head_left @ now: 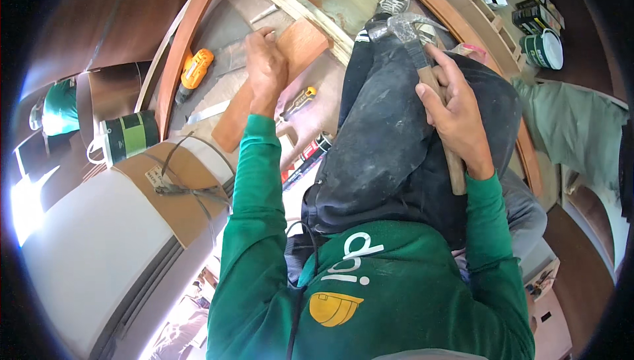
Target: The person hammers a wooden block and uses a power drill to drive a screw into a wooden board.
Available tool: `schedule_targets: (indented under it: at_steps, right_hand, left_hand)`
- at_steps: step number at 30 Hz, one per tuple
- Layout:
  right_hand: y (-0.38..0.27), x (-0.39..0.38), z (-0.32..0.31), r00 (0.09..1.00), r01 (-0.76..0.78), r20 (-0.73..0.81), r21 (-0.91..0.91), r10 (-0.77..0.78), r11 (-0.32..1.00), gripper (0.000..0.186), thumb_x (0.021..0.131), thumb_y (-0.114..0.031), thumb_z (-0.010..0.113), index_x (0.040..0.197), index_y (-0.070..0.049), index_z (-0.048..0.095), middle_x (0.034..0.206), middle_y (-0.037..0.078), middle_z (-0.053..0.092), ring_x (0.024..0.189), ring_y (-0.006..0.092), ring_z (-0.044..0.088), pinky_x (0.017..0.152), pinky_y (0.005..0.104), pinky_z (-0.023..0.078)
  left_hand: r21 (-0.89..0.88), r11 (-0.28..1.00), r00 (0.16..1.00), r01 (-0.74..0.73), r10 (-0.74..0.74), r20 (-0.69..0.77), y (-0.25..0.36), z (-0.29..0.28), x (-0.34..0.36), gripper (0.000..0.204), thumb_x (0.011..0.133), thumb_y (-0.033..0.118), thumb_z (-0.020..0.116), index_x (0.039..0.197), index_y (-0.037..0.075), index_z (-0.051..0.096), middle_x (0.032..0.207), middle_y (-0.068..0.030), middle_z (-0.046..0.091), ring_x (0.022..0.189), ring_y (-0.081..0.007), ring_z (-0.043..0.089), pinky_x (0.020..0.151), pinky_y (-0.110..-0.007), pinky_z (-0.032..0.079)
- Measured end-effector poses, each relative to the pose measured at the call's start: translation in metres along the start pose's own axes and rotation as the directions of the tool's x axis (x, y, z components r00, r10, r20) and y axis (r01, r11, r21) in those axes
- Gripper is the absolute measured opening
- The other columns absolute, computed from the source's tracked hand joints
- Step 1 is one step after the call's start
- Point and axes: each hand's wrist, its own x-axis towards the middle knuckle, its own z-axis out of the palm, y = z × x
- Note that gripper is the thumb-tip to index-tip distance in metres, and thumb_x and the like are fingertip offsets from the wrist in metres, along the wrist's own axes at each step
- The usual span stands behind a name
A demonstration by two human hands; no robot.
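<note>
My right hand (456,112) is wrapped round the wooden handle of a claw hammer (417,56), its metal head raised over my dark trousers. My left hand (266,63) is closed, its fingers curled above a reddish-brown wooden board (300,49) that runs slantwise beneath it. Whatever those fingers pinch, if anything, is too small or hidden to tell. Just beyond the fingertips lies a thin pale tool (264,13). A yellow-handled screwdriver-like tool (302,100) rests to the right of my left wrist.
An orange drill (196,69) lies left of my left hand, beside a curved wooden rail (175,49). Near my left forearm stand a dark green bucket (132,137) and a red-and-black tube (310,152). A white-lidded bucket (543,49) is at the far right.
</note>
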Motion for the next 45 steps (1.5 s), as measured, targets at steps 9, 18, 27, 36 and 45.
schedule_targets:
  at_steps: [9,18,27,36,45]
  right_hand:
    - [-0.018,-0.006,0.001,1.0,-0.025,0.004,0.07,0.025,0.997,0.065,0.101,-0.009,0.069,0.16,-0.004,0.043,0.11,0.009,0.068,0.073,0.0081,0.058,0.06,0.0247,0.049]
    - [-0.04,-0.019,-0.017,0.995,0.075,-0.079,0.153,-0.063,0.985,0.064,0.101,-0.008,0.068,0.159,0.0,0.041,0.11,0.008,0.068,0.07,0.0058,0.056,0.058,0.0229,0.046]
    - [-0.05,-0.01,0.024,0.993,0.112,-0.057,0.123,-0.105,0.986,0.077,0.092,-0.028,0.086,0.151,0.003,0.047,0.097,0.005,0.064,0.074,0.0107,0.058,0.064,0.028,0.051]
    - [-0.024,-0.014,0.153,0.997,-0.064,-0.044,0.09,0.068,0.994,0.071,0.084,-0.022,0.091,0.129,0.007,0.045,0.097,0.024,0.073,0.085,0.0355,0.076,0.077,0.0444,0.061]
    - [-0.034,0.046,0.03,0.91,-0.267,0.356,0.114,0.211,0.957,0.078,0.084,-0.011,0.084,0.146,0.012,0.042,0.078,0.009,0.065,0.053,0.0125,0.059,0.045,0.0299,0.049]
  left_hand:
    - [0.192,0.965,0.973,-0.179,0.146,0.176,-0.042,0.02,-0.005,0.02,0.105,0.012,0.051,0.12,0.001,0.059,0.117,-0.0296,0.061,0.101,-0.0507,0.066,0.088,-0.057,0.054]
    - [0.587,0.784,0.956,-0.2,0.025,0.292,0.055,-0.039,0.025,0.031,0.097,0.009,0.056,0.121,-0.011,0.056,0.122,-0.0313,0.062,0.098,-0.0427,0.072,0.084,-0.052,0.062]
    - [0.653,0.753,0.792,0.084,-0.448,0.414,0.012,0.017,0.068,0.047,0.098,0.025,0.06,0.135,-0.003,0.069,0.146,-0.0274,0.062,0.131,-0.0471,0.061,0.097,-0.064,0.052]
    - [0.702,0.683,0.541,0.201,-0.675,0.502,0.016,0.009,0.12,0.048,0.079,0.02,0.081,0.124,0.005,0.078,0.14,-0.019,0.068,0.134,-0.0429,0.058,0.092,-0.06,0.054]
    - [-0.123,0.741,0.717,0.66,-0.572,0.398,0.014,-0.009,0.063,0.029,0.095,0.011,0.065,0.113,-0.009,0.074,0.11,-0.02,0.078,0.098,-0.0293,0.075,0.08,-0.043,0.061]
